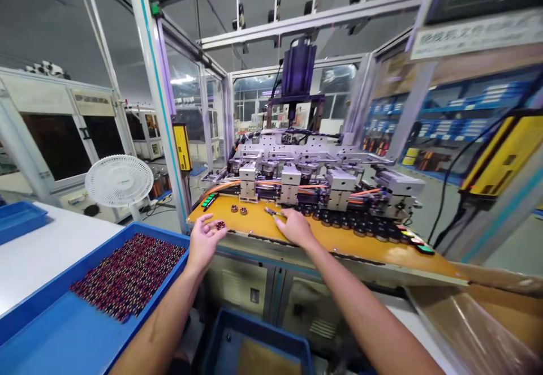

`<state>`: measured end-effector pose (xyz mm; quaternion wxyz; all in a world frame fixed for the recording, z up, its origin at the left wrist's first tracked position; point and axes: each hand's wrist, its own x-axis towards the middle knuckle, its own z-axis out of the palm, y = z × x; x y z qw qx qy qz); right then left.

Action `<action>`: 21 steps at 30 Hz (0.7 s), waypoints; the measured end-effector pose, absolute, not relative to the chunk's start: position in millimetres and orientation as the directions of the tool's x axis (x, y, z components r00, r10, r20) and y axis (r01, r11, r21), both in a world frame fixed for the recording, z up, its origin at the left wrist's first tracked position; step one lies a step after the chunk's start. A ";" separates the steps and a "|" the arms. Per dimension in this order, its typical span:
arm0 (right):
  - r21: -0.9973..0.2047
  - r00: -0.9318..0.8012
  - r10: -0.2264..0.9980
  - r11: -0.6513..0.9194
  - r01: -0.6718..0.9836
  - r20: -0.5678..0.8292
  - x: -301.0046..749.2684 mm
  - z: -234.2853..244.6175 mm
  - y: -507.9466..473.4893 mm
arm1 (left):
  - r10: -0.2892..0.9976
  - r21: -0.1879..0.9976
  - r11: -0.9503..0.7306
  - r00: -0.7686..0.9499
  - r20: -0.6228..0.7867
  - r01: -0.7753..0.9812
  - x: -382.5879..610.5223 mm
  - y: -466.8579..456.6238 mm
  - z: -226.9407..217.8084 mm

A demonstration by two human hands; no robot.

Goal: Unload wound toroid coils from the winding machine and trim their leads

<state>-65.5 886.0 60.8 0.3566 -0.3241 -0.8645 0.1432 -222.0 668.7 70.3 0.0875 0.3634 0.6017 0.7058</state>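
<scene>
My left hand [204, 243] is raised at the front edge of the orange worktop [258, 223], its fingers curled. A small, dark round part with reddish spots [220, 225] is held at its fingertips. My right hand [296, 228] is closed around a small hand tool that looks like pliers [271, 212], with its metal tip pointing left over the worktop. Two small, brown-and-dark round parts [243, 211] sit on the worktop beyond and between my hands. To the right of my right hand stand rows of black round parts [360, 225] in front of the machine.
A multi-station machine [292, 185] stands along the worktop's back. At left, a blue tray [51, 318] holds a mass of small dark-red parts [131, 273]. Another blue bin [258, 330] is below. A white fan [119, 180] stands at left; green-and-black pieces [425, 249] lie at right.
</scene>
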 end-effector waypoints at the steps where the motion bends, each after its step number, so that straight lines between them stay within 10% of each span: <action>1: -0.505 -0.517 0.660 0.751 0.425 0.546 -63.2 64.1 880.1 | 0.566 0.908 -0.294 -0.712 0.416 0.297 -212.1 654.6 70.0; 10: -0.707 -0.770 0.438 0.706 -0.025 0.464 14.6 109.6 730.6 | 0.487 0.569 -0.577 -0.313 0.815 0.586 -140.8 566.2 48.2; 17: -0.890 -0.947 0.305 0.396 0.226 -0.105 28.2 90.5 684.6 | 0.518 0.534 -0.590 -0.223 0.826 0.605 -132.1 561.3 35.0; 21: -0.948 -0.950 0.278 0.238 0.211 -0.142 26.6 75.9 687.9 | 0.527 0.539 -0.591 -0.219 0.821 0.600 -129.9 560.6 31.0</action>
